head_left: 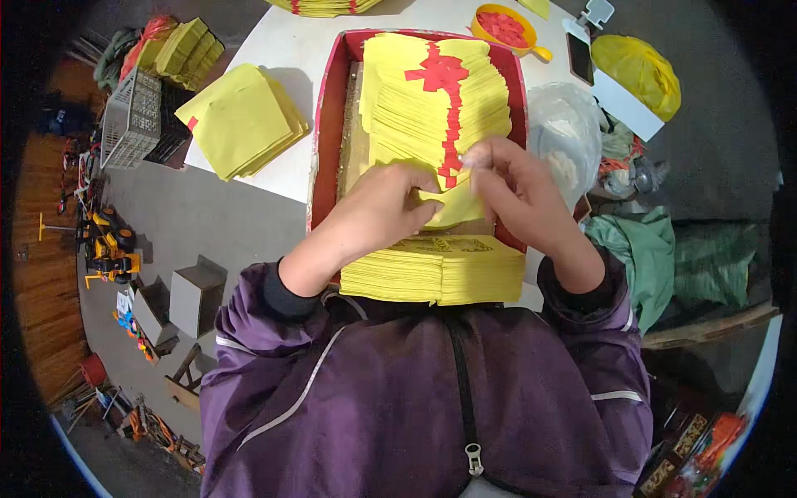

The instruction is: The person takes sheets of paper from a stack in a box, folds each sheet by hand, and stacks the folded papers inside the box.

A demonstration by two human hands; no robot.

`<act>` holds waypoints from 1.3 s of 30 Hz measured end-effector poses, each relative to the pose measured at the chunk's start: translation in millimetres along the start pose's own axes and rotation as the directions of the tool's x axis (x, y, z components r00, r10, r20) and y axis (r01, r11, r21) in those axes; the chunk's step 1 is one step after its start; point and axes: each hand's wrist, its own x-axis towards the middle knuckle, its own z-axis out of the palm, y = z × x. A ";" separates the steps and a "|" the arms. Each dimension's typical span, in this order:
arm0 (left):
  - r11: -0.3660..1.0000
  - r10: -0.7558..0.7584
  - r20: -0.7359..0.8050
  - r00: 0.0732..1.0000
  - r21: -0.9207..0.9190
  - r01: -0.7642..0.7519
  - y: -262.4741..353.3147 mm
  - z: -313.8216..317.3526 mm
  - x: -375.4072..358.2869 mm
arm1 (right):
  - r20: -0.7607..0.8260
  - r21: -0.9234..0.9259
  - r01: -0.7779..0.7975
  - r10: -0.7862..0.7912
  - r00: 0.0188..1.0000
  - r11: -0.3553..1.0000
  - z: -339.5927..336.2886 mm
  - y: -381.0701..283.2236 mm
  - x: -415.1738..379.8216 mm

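Note:
A red-rimmed tray (322, 141) holds overlapping yellow paper sheets (407, 116), with small red paper pieces (452, 124) laid in a line down them. My left hand (374, 207) pinches the edge of a yellow sheet (457, 207) at the near end of the row. Close beside it, my right hand (523, 195) has thumb and fingers bent together above the same sheet; whatever they hold is too small to make out. A thick stack of yellow paper (432, 274) with dark print on top lies at the tray's near end, by my body.
On the white table (278, 170) are another yellow paper pile (241, 120) at left, a yellow handled bowl (540, 52) of red pieces, a phone (579, 58) and a clear plastic bag (564, 133). A grey crate (131, 124) stands to the left.

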 end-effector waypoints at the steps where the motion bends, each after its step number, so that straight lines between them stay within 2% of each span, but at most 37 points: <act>1: 1.000 -0.018 0.014 1.000 -0.017 0.018 -0.7 2.7 -0.1 | 0.055 0.062 -0.131 0.128 0.990 0.989 -2.7 -2.7 -3.5; 2: 0.999 -0.036 0.029 0.999 -0.033 0.037 -0.6 4.9 -0.8 | 0.118 0.117 -0.263 0.249 0.961 0.958 -3.7 -3.0 -6.0; 3: 0.999 -0.036 0.036 0.999 -0.031 0.037 0.8 6.4 -2.4 | 0.114 0.122 -0.267 0.253 0.961 0.956 -3.5 -1.7 -7.8; 7: 0.992 0.001 -0.017 1.000 -0.125 -0.003 11.7 9.1 -11.2 | 0.194 0.018 -0.232 0.224 0.955 0.972 -0.3 4.8 -12.8; 8: 0.992 0.000 -0.013 1.000 -0.126 -0.002 12.7 9.6 -12.3 | 0.193 0.021 -0.236 0.228 0.954 0.972 0.7 6.6 -13.5; 12: 0.993 0.030 -0.005 1.000 -0.116 -0.030 14.4 10.5 -15.6 | 0.197 -0.064 -0.066 0.077 0.977 0.996 6.0 15.4 -15.2; 18: 0.995 0.030 -0.001 1.000 -0.095 -0.030 13.9 9.5 -14.8 | 0.192 -0.073 -0.029 0.042 0.981 0.997 10.1 20.9 -19.3; 22: 0.997 -0.020 0.041 0.999 -0.080 0.023 15.4 7.6 -14.5 | -0.013 -0.201 0.093 -0.098 0.995 0.975 21.5 8.3 -28.2; 28: 0.984 -0.102 -0.025 0.994 -0.149 0.097 29.4 4.3 -19.6 | 0.008 -0.193 0.040 -0.039 0.999 0.980 28.0 22.9 -28.4; 32: 0.993 0.084 -0.123 0.989 -0.075 -0.093 25.0 8.7 -23.7 | -0.018 -0.203 0.016 -0.020 1.000 0.979 28.6 17.6 -29.8; 38: 0.988 0.144 -0.115 0.983 -0.042 -0.150 25.6 9.8 -24.2 | -0.005 -0.284 -0.028 0.028 1.000 0.958 27.3 9.1 -35.6; 39: 0.987 0.159 -0.109 0.981 -0.010 -0.161 24.1 10.5 -24.1 | -0.004 -0.316 0.031 -0.034 0.999 0.948 27.6 10.6 -36.7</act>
